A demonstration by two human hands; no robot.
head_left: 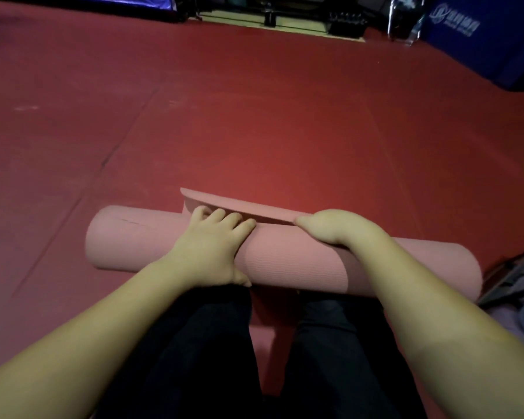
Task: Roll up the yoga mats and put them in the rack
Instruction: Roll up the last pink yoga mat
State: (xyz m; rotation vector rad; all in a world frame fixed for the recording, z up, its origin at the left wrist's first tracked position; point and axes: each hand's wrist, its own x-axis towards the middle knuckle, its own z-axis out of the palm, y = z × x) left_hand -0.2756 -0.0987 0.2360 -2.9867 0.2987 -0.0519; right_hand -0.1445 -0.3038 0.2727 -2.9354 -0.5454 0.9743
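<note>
A pink yoga mat lies rolled into a thick cylinder across the red floor just beyond my knees. Its loose end flap sticks up along the far side of the roll. My left hand rests on top of the roll, fingers spread and reaching over to the flap's base, thumb on the near side. My right hand grips the flap's right edge, with the fingers hidden behind it. No rack is recognisable in view.
Red floor mats stretch ahead. Dark equipment and a wooden platform stand at the far edge, with a blue padded panel at the far right. Bags or clothing lie to my right. My dark-trousered legs kneel below.
</note>
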